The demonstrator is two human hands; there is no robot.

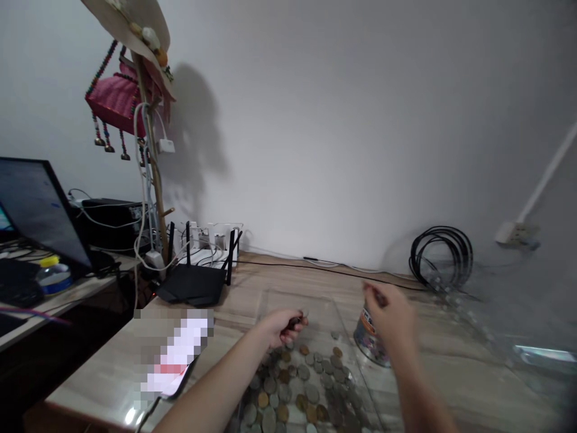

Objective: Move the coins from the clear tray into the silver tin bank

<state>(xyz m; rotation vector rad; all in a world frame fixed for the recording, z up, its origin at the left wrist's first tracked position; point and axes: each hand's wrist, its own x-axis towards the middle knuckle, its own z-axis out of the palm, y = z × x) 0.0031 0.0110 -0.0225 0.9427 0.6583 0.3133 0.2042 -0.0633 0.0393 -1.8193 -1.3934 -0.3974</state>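
Observation:
My left hand (282, 326) hovers over a heap of silver and bronze coins (297, 388) lying in a clear shallow tray (270, 300); its fingers are pinched on a coin. My right hand (393, 316) is raised and blurred above a small printed tin can (368, 344) that stands just right of the tray. Its fingertips are closed on something small, apparently a coin. Both forearms come in from the bottom edge.
A black router (193, 282) with upright antennas sits at the back left, beside a power strip and cables. A phone (174, 355) lies left of the tray. A cable coil (442, 255) leans on the wall; clear plastic (518, 337) lies at right. A monitor (36, 210) stands far left.

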